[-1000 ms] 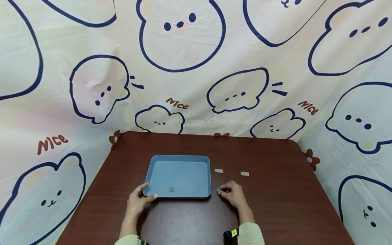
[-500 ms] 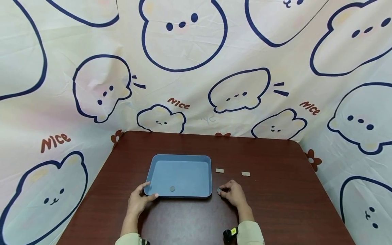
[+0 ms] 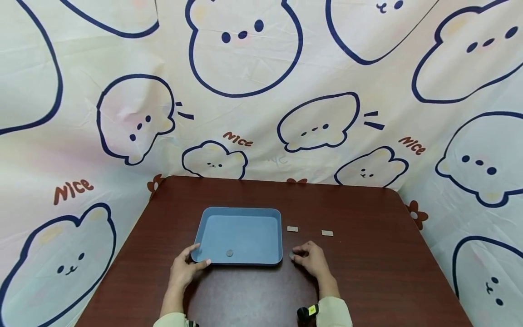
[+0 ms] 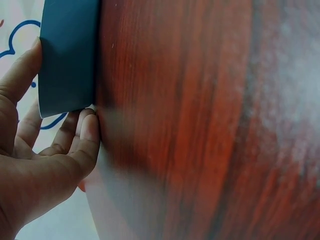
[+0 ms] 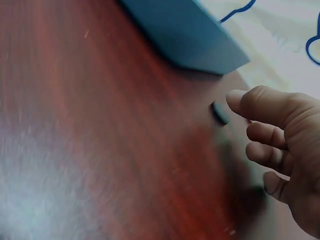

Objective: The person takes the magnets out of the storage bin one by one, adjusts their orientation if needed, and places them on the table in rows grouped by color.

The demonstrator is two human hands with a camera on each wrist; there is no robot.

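Note:
The blue tray [image 3: 241, 234] lies on the table with one small grey disc [image 3: 229, 253] inside, near its front side. My left hand [image 3: 182, 270] grips the tray's front left corner; in the left wrist view its fingers reach under the tray [image 4: 70, 55]. Right of the tray, the thumb and forefinger of my right hand [image 3: 312, 260] curl round a second small grey disc [image 3: 292, 255]. Seen from the right wrist, this disc [image 5: 219, 114] shows a dark edge just beyond the thumb tip; the forefinger is mostly hidden behind the thumb.
Two small pale rectangular pieces [image 3: 292, 229] lie apart on the table to the right of the tray. The brown table [image 3: 367, 268] reaches back to a cloth [image 3: 261, 113] printed with bear outlines, which also hangs at both sides.

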